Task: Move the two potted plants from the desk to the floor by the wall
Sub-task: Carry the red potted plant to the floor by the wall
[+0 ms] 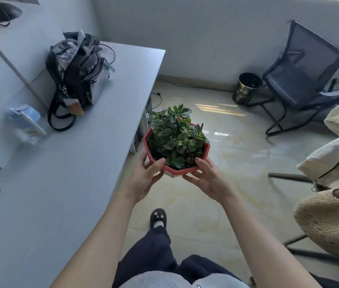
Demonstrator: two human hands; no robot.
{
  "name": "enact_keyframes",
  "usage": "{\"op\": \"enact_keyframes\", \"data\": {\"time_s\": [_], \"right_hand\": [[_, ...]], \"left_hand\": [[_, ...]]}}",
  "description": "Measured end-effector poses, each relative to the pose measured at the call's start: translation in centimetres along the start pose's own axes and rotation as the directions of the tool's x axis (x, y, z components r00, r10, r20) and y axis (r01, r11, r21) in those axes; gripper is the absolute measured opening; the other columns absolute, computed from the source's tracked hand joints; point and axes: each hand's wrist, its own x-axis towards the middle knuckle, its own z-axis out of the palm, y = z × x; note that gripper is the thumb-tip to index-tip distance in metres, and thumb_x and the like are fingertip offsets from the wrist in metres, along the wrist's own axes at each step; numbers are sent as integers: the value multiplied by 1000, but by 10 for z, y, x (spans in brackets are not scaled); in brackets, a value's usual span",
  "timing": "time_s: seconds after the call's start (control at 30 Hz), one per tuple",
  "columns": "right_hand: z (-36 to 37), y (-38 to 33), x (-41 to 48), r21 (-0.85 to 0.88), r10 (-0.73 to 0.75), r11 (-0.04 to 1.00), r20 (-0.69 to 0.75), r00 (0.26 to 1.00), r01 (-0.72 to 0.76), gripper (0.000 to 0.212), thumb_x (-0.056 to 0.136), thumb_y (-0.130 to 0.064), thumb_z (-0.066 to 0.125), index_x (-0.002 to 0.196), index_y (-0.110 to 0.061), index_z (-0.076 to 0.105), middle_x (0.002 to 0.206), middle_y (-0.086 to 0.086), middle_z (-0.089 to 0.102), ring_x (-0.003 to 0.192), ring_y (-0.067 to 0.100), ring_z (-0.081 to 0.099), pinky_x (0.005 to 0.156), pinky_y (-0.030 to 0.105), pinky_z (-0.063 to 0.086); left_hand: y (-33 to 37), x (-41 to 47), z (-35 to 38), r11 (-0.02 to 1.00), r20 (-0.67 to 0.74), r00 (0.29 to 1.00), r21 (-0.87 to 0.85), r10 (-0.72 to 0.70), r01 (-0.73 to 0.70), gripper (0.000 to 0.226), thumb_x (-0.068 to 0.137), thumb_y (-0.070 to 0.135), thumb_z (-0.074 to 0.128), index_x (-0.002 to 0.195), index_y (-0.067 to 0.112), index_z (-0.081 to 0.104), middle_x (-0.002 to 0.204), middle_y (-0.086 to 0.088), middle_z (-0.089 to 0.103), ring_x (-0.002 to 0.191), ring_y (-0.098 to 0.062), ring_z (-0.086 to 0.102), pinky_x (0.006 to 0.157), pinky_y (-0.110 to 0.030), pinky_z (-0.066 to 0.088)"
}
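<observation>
Red octagonal pot (176,170) clamped at its near rim by fingers (157,163) of left hand (143,179) and right hand (207,179), thumbs over the edge. Pot upright, plant (175,136) pointing up, held above floor (237,163) just beside bench (71,173) edge.

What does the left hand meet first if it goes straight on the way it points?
Likely nothing nearby: the left hand, holding the red pot, points past the desk's edge over bare floor to the wall; depth unclear.
</observation>
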Motion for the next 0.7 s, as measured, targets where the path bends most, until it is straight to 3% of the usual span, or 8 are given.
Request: {"op": "enact_keyframes", "data": {"time_s": [0.1, 0.4, 0.7], "right_hand": [[-9, -20, 25, 5, -27, 1000, -30, 999, 27, 61, 77, -26, 64, 134, -15, 44, 121, 14, 58, 111, 32, 58, 98, 49, 48], [-18, -89, 113, 33, -93, 995, -89, 992, 97, 67, 67, -33, 74, 128, -17, 51, 120, 12, 61, 109, 30, 61, 96, 47, 50], [-47, -145, 195, 32, -117, 992, -149, 982, 123, 52, 79, -28, 65, 128, -17, 51, 116, 11, 61, 111, 32, 60, 97, 48, 49]], "left_hand": [[14, 38, 6, 1000, 32, 999, -3, -19, 19, 64, 72, 24, 70, 131, 26, 45, 86, 2, 68, 89, -16, 67, 93, -36, 48], [70, 160, 15, 998, 141, 988, 30, -67, 64, 58, 79, 19, 68, 130, 31, 45, 93, -2, 66, 95, -17, 67, 93, -36, 48], [100, 271, 33, 995, 194, 976, 51, -99, 91, 69, 70, 27, 72, 133, 26, 44, 88, -2, 67, 98, -21, 65, 92, -36, 49]]}}
